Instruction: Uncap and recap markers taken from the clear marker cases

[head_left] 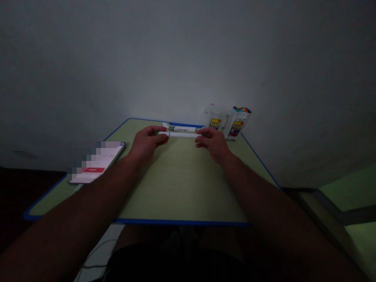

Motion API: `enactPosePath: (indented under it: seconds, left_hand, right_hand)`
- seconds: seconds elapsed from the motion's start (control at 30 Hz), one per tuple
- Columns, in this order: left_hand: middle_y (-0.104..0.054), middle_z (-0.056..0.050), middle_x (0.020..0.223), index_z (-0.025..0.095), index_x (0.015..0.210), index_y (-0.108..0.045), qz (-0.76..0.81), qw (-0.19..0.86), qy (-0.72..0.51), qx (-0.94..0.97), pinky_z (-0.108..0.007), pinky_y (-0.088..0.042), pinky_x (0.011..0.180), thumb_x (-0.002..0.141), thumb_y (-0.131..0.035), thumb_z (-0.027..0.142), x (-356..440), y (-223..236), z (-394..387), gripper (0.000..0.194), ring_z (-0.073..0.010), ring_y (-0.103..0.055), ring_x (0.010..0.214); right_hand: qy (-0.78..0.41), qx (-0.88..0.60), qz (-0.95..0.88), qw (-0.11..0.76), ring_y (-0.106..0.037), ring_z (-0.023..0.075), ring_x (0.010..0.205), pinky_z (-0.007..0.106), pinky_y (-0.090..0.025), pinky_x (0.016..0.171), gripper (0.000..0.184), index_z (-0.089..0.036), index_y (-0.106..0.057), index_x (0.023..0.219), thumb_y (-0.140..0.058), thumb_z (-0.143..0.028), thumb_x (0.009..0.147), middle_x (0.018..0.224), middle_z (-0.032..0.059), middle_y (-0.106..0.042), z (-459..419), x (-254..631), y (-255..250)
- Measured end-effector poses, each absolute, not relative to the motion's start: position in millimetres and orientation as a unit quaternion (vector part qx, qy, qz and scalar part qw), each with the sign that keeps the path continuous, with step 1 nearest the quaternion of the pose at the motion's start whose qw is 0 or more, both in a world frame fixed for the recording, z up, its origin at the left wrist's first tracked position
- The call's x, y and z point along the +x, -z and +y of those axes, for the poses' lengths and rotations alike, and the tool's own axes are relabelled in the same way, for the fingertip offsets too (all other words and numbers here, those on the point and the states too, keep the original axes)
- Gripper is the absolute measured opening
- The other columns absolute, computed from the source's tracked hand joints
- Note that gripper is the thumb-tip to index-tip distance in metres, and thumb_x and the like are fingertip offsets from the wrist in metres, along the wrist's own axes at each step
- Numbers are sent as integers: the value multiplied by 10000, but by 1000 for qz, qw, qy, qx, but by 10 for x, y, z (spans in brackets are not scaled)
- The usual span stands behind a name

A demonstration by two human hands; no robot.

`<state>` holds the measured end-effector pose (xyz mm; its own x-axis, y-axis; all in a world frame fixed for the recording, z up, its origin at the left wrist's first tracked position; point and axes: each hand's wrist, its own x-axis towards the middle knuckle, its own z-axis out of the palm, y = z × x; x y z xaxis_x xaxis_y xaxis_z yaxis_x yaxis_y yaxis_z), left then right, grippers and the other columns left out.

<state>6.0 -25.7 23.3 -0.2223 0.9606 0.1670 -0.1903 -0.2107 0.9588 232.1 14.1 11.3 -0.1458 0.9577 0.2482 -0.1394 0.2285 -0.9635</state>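
A white marker with a green tip at its left end lies crosswise between my two hands, over the far part of the table. The fingers and thumb of my left hand pinch its left end. Its right end is pinched in my right hand, which partly covers it. Just behind the marker is a white box-like piece with dark lettering, too small to read. Several coloured marker tops show in a clear case to the right of my right hand.
Beside that case stands a second clear case with a yellow label, a pink spot inside. A tablet with a lit screen lies at the table's left. The pale table has a blue rim and meets a grey wall. A cable hangs below.
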Motion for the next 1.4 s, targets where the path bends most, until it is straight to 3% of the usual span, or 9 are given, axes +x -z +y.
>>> enactPosePath:
  seconds: [0.5, 0.9, 1.4]
  left_hand:
    - [-690, -24, 762, 141, 781, -697, 450, 429, -641, 450, -302, -543, 770, 557, -757, 69, 67, -220, -250, 243, -129, -646, 706]
    - [-661, -30, 724, 145, 828, -690, 460, 442, -622, 454, -279, -520, 618, 684, -777, 270, 43, -223, -261, 209, -118, -594, 612]
    - [-653, -20, 695, 133, 805, -683, 478, 424, -620, 456, -256, -486, 567, 713, -740, 264, 41, -221, -252, 170, -98, -564, 553]
  right_hand:
    - [-491, -367, -568, 549, -656, 137, 705, 308, -621, 648, 285, -195, -638, 809, -828, -227, 599, 736, -13, -651, 158, 2318, -98]
    - [-498, -403, -541, 545, -616, 114, 534, 277, -567, 520, 255, -179, -640, 839, -781, -374, 754, 699, 11, -674, 101, 2302, -189]
    - [-487, -418, -526, 557, -595, 88, 493, 225, -539, 480, 195, -179, -631, 812, -732, -346, 808, 659, -13, -664, 132, 2320, -195]
